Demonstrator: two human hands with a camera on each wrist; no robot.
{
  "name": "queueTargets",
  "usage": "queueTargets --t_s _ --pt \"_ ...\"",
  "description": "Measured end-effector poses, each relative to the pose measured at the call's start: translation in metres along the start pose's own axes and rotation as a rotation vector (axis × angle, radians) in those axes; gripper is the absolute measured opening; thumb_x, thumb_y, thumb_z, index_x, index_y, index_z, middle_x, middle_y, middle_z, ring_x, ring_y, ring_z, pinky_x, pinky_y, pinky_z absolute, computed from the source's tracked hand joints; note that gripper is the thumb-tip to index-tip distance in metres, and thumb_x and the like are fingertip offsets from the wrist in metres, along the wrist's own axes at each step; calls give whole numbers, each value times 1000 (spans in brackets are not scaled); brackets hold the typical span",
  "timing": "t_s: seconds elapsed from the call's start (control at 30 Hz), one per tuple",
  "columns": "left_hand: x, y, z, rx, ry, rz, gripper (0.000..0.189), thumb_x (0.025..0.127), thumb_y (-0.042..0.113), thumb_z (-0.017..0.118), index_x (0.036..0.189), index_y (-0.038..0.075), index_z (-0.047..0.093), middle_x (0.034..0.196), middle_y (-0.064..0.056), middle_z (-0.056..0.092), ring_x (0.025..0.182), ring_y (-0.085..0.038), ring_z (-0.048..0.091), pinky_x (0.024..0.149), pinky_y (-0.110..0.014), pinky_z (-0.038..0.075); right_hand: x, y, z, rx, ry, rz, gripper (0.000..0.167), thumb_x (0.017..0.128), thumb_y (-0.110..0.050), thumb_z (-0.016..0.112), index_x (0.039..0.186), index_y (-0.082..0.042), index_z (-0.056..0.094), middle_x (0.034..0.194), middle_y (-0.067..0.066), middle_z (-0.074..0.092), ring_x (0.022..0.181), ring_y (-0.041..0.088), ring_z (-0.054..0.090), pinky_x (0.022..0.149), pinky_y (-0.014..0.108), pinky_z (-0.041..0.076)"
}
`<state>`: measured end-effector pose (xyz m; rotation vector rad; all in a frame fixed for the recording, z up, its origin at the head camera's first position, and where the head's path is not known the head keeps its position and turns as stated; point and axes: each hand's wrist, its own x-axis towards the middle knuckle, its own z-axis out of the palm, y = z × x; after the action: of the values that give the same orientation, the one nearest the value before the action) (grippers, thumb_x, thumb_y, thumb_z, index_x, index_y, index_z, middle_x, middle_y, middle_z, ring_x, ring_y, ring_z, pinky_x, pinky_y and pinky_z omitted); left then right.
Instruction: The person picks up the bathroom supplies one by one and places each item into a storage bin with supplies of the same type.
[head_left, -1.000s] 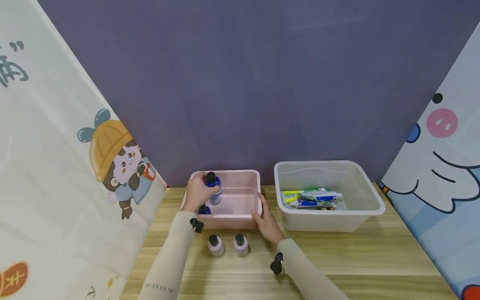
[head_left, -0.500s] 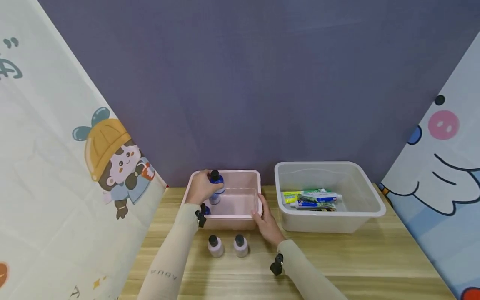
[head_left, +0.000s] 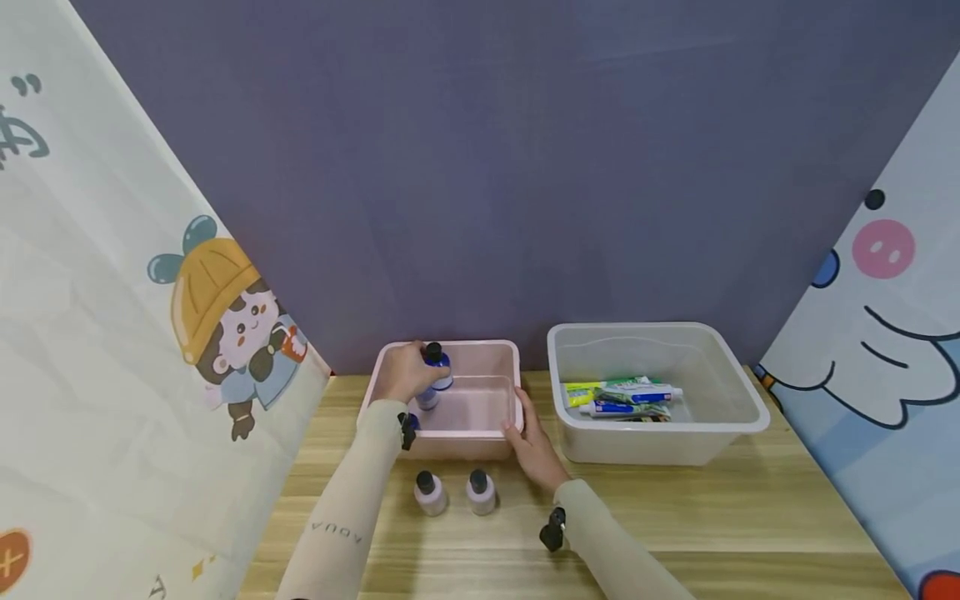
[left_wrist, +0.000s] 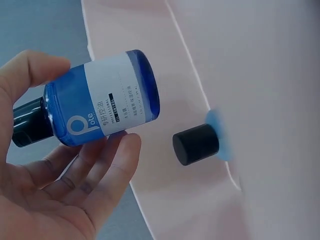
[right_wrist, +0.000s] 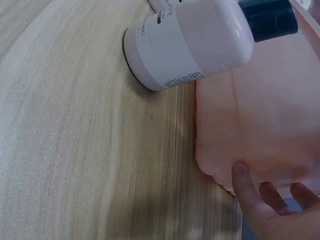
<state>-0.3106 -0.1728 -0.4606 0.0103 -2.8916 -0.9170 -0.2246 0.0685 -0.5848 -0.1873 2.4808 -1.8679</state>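
Observation:
My left hand [head_left: 401, 375] pinches a blue bottle [left_wrist: 110, 97] with a black cap and white label between thumb and fingers. It holds the bottle inside the pink bin [head_left: 483, 434], near the left end. Another blue bottle [head_left: 413, 422] stands below that hand at the bin's front left, mostly hidden in the head view; its black cap [left_wrist: 196, 144] shows in the left wrist view. My right hand [head_left: 536, 446] grips the bin's right front corner, thumb on the front wall and fingers along the side. Two pale pink bottles [head_left: 431, 495] with black caps stand upright before the bin.
To the right stands a larger white bin [head_left: 637, 446] with several toothpaste tubes [head_left: 626, 396] lying in its left part. Both bins sit on a wooden table [head_left: 690, 517] against a dark blue-grey backdrop [head_left: 480, 167]. Printed cloths flank both sides.
My left hand has moved slightly right with the blue bottle, then a little lower. My right hand has stayed on the bin's corner. The pink bottles have not moved.

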Motion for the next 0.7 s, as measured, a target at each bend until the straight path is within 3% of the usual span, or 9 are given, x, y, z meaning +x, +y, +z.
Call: queueTargets --t_s 0.23,0.47,0.7 --pt "3 8 2 -37 -53 -36 57 78 33 85 119 -1 65 112 -17 72 95 -28 67 87 -43 59 0 1 0 6 -4 -7 68 106 -32 53 158 -54 13 168 17 25 151 45 30 118 70 26" --pt "9 18 -2 41 -23 14 57 76 37 85 113 -2 68 108 -18 73 95 -31 67 86 -45 57 1 0 0 25 1 -15 68 106 -30 54 158 -51 16 168 17 26 151 44 30 120 68 24" --pt "19 16 4 79 -39 26 53 75 37 87 108 -1 68 104 -18 73 94 -33 66 87 -45 55 0 -1 0 21 4 -19 68 106 -30 54 159 -48 16 166 19 29 149 44 34 118 68 28"
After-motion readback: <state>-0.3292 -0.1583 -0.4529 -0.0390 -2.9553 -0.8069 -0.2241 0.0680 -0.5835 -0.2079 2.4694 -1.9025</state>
